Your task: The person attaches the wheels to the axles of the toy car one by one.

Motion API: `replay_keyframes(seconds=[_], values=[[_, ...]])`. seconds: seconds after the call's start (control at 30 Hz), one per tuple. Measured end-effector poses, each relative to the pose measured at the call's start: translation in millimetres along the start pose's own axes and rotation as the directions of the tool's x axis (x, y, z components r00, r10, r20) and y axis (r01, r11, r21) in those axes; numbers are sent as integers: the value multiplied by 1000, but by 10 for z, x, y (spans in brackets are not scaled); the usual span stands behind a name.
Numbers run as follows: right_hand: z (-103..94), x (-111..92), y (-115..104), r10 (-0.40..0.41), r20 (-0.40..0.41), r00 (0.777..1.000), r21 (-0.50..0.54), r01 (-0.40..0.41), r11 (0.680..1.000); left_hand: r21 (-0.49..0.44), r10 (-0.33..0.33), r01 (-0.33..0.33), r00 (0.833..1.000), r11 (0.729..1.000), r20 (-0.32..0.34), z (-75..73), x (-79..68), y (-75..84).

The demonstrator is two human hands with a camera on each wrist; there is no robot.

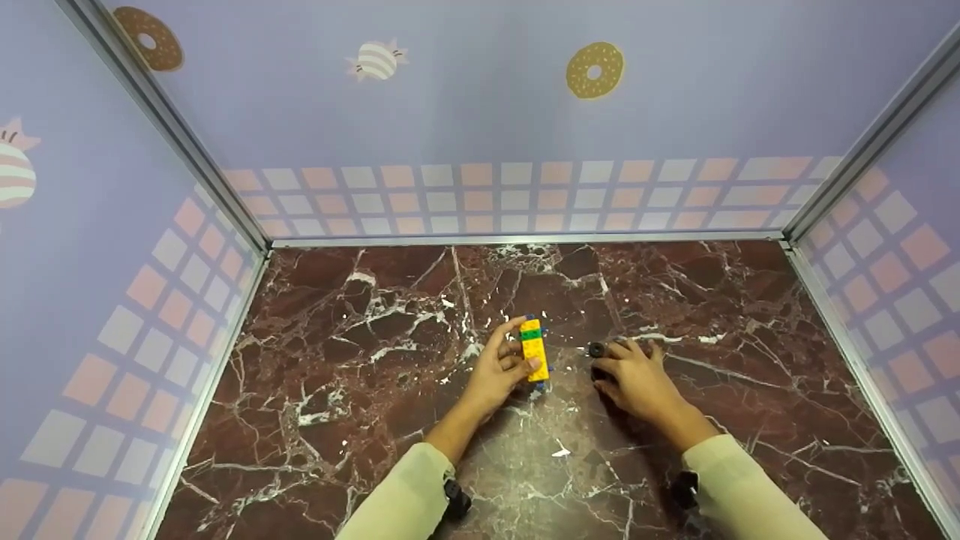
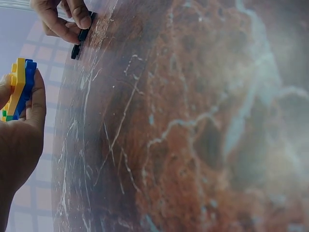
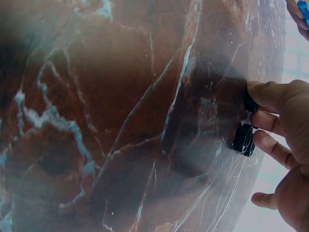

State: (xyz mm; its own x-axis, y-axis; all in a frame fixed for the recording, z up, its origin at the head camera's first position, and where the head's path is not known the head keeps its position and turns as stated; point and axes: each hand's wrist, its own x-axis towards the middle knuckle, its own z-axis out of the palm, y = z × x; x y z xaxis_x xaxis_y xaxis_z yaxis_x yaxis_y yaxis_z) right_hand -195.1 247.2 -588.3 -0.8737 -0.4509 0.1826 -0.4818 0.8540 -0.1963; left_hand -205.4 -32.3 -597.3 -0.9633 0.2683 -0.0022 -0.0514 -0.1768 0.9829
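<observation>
My left hand (image 1: 496, 373) grips a small toy-brick build (image 1: 533, 351), its thumb laid over the top. Yellow bricks with a green band make up the upper side. Blue pieces (image 2: 28, 82) sit beneath them, clear of the tabletop. To the right, my right hand (image 1: 637, 375) reaches down to small black toy wheels on the table. Its thumb and a finger pinch one black wheel (image 3: 250, 100). A second black wheel (image 3: 244, 140) lies beside it, close to another fingertip. The fingers partly hide both wheels.
The dark red, white-veined marble tabletop (image 1: 360, 420) reaches back to a purple patterned wall (image 1: 480, 97). Side panels with metal-edged frames stand left and right. Small white flecks (image 1: 561, 453) are scattered over the surface.
</observation>
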Motion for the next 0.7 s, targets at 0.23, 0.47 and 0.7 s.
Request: replay_keyframes(seconds=[0.23,0.47,0.7], values=[[-41,12,-1,15,-13,1000,4,-15,1000,-17,2,-2,1000,1000,-9,-3,-28,10],[-93,21,11,24,-35,999,-6,-24,1000,-13,-6,5,1000,1000,-7,-6,-46,23],[-135,35,17,21,-61,998,13,-20,1000,-28,-18,18,1000,999,-7,7,-57,25]])
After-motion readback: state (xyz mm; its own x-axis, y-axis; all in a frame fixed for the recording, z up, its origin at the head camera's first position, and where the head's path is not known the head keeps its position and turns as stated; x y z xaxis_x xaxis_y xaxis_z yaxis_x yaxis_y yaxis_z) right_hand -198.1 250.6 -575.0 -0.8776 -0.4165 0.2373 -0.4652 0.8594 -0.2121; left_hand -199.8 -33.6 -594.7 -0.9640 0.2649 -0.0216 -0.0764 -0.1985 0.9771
